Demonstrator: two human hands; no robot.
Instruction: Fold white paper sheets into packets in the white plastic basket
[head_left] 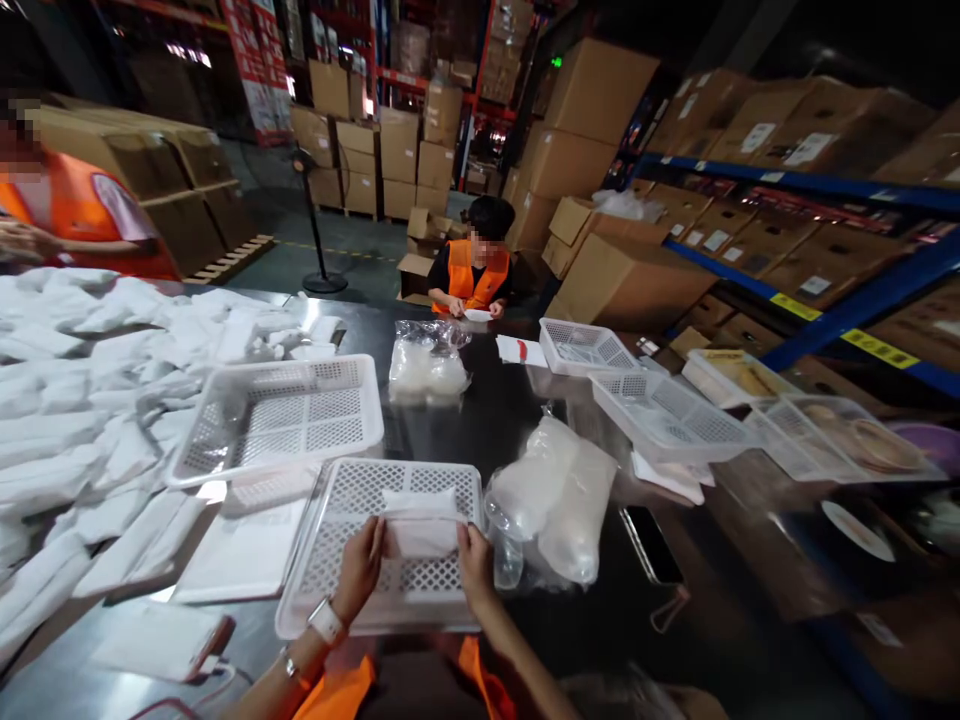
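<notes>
My left hand [361,565] and my right hand [476,562] are closed on opposite ends of a small, flat white packet [421,538]. A second white piece [418,500], or a raised part of the same packet, shows just beyond it; I cannot tell which. Beneath both hands is a white perforated plastic basket [300,595], seemingly upside down, its mesh face upward. Clear plastic bags with whitish contents [574,500] lie right of my right hand. A heap of white cloth-like pieces [82,440] spreads across the left of the table.
Another white basket [367,400] stands beyond my left hand. At the right lie a phone [651,545] and more plastic baskets [667,410]. A clear bag [427,365] sits farther back. Two people in orange vests, one across [471,270] and one at left [82,205], are at the table.
</notes>
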